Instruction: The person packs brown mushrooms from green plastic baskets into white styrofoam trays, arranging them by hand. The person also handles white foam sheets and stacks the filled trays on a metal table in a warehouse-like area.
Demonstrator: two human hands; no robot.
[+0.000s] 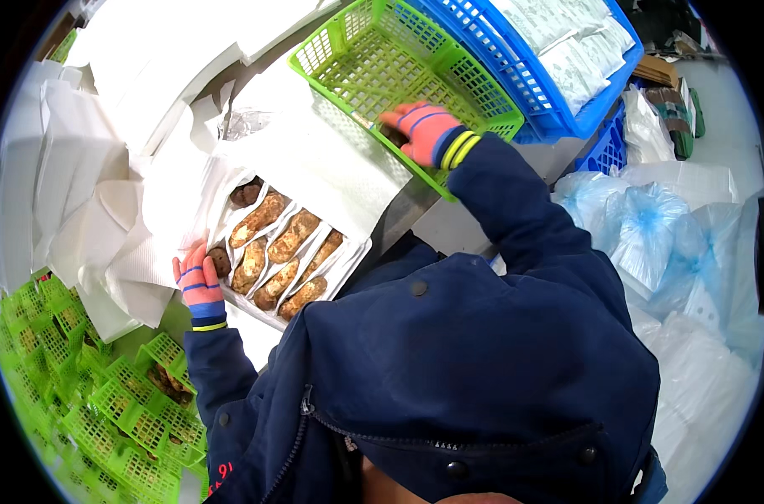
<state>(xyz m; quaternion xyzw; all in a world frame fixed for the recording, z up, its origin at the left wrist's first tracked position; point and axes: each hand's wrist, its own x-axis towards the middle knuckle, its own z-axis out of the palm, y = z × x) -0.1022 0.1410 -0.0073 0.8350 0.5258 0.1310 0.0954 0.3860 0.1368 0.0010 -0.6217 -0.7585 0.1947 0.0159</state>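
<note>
My right hand [425,131], in an orange glove with blue stripes, is inside the near side of a green plastic basket [338,94]. Its fingers are around a mushroom [391,134], of which a dark brown part shows. My left hand [199,277], gloved alike, rests at the left edge of a white box [256,303]. It touches or nearly touches a dark mushroom cap [219,261] there; its grip is unclear. Several matsutake-like mushrooms [294,236] lie in rows between folds of white paper in the box. A white sheet [331,170] covers the box's far part.
A blue crate [546,120] with white printed packets [574,69] stands beyond the basket. White foam sheets [92,189] are piled at left, above stacked green baskets [123,403], some with mushrooms in them. Clear plastic bags [650,220] lie at right.
</note>
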